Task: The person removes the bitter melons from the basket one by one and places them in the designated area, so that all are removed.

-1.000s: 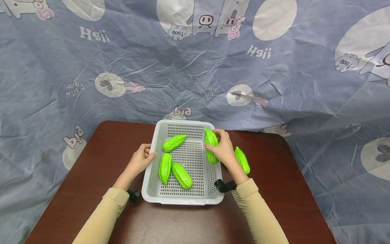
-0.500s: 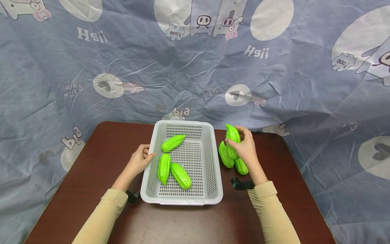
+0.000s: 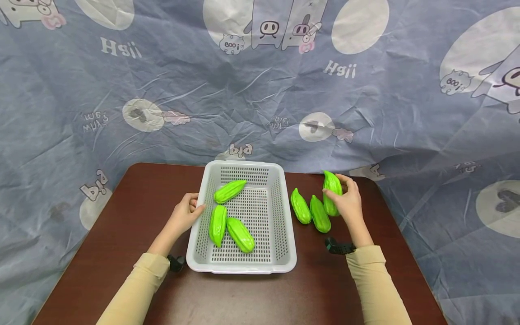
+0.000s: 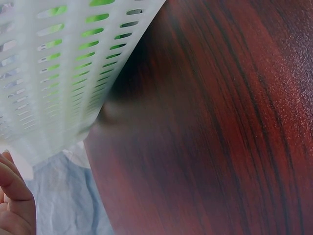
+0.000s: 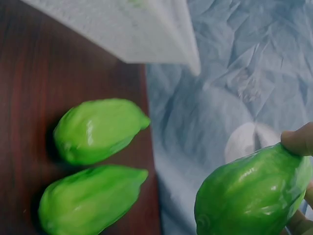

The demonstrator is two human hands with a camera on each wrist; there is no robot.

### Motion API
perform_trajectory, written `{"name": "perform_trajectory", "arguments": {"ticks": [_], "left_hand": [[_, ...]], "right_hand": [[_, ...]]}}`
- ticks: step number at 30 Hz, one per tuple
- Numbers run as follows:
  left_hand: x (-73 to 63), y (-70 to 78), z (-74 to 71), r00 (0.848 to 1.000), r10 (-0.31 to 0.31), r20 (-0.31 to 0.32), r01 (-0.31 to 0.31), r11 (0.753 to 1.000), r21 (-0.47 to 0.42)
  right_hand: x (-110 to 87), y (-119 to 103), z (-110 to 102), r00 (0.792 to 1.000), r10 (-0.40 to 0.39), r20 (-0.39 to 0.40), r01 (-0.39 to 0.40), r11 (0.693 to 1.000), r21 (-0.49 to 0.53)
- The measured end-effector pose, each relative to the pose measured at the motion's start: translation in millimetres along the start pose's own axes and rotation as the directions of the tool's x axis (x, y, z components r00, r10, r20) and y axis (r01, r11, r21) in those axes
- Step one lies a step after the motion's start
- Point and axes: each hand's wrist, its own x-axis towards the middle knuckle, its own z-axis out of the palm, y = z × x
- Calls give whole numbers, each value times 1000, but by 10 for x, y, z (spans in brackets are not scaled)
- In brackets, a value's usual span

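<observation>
A white perforated plastic basket (image 3: 260, 267) stands mid-table with three green ridged gourds inside: one at the back (image 3: 229, 191), one at the left (image 3: 218, 225) and one in front (image 3: 241, 234). My left hand (image 3: 186, 214) grips the basket's left rim, its thumb at the edge and its fingers curled outside. To the right of the basket, my right hand (image 3: 348, 198) holds another green gourd (image 3: 331, 192) upright between thumb and fingers. Two more gourds, a nearer one (image 3: 300, 206) and a neighbouring one (image 3: 320, 215), lie side by side between the basket and that hand.
The dark reddish-brown wooden table (image 3: 227, 298) carries everything. Behind it hangs a wrinkled grey-blue printed cloth (image 3: 227, 108), close to the table's back edge. Black straps with small cameras sit at both wrists.
My right hand has carried its gourd from over the basket's right side rightward, past the two table gourds, and lower at the end. My left hand has stayed on the rim.
</observation>
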Motion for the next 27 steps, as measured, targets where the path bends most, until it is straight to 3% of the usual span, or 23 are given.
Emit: {"name": "perform_trajectory", "arguments": {"ticks": [13,27], "left_hand": [[-2,-5,-1,1000,9,1,-9,1000,0],[-1,-11,4,1000,9,0,-9,1000,-7]], "right_hand": [[23,484,-29,999,46,23,-43,994,-104],[63,887,47,981,151,118,-126,972,-198]]}}
